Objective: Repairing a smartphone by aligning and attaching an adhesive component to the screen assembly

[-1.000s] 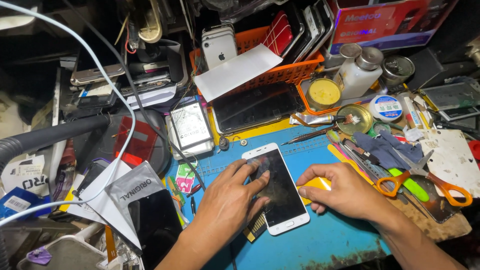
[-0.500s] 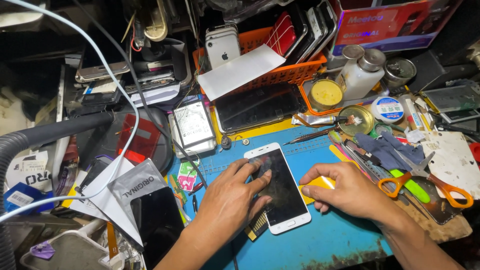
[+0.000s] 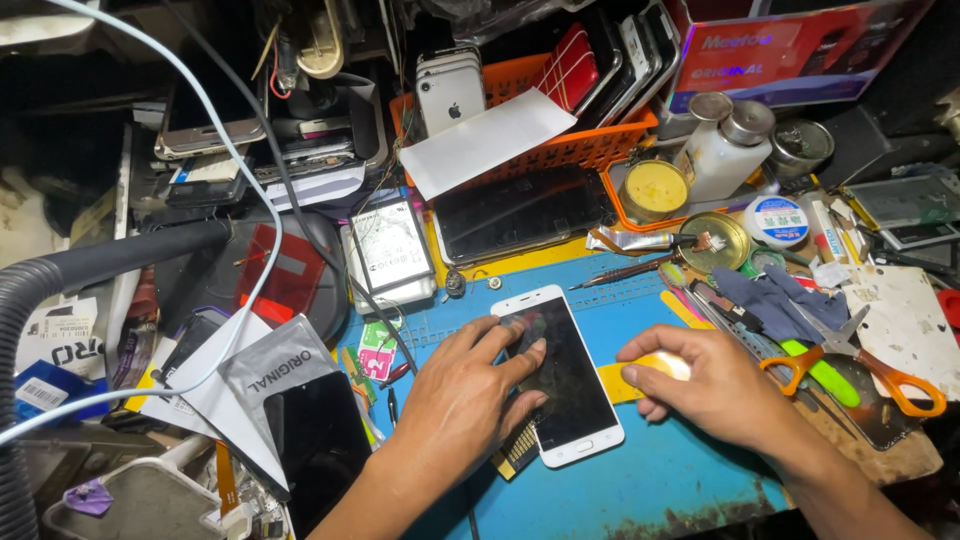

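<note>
Lying flat on the blue mat (image 3: 690,470), a white phone (image 3: 562,375) with a dark screen is seen between the two hands. The left hand (image 3: 465,385) is pressed down on the phone's left edge, fingers spread over the glass, nothing gripped. The right hand (image 3: 715,385) is curled around a yellow tool (image 3: 640,372), whose flat end is touching the phone's right edge. A small gold-patterned flex part (image 3: 518,448) is seen just under the left palm, beside the phone's lower corner.

Right of the right hand, orange-handled scissors (image 3: 860,365) and a green-handled tool (image 3: 825,372) are laid close together, with a dark blue cloth (image 3: 775,295) just above the knuckles. Beyond the fingers of both hands, an orange basket (image 3: 590,145) filled with phones is set, with a white sheet of paper (image 3: 490,140) draped over its front. Beyond the right hand, a round yellow tin (image 3: 655,188), a white bottle (image 3: 722,150) and a brass-coloured tin (image 3: 722,240) are grouped. Left of the left hand, a silver packet (image 3: 285,370) and a black screen panel (image 3: 320,450) are stacked, crossed by a white cable (image 3: 255,200). A grey ribbed hose (image 3: 30,300) is seen far to the left.
</note>
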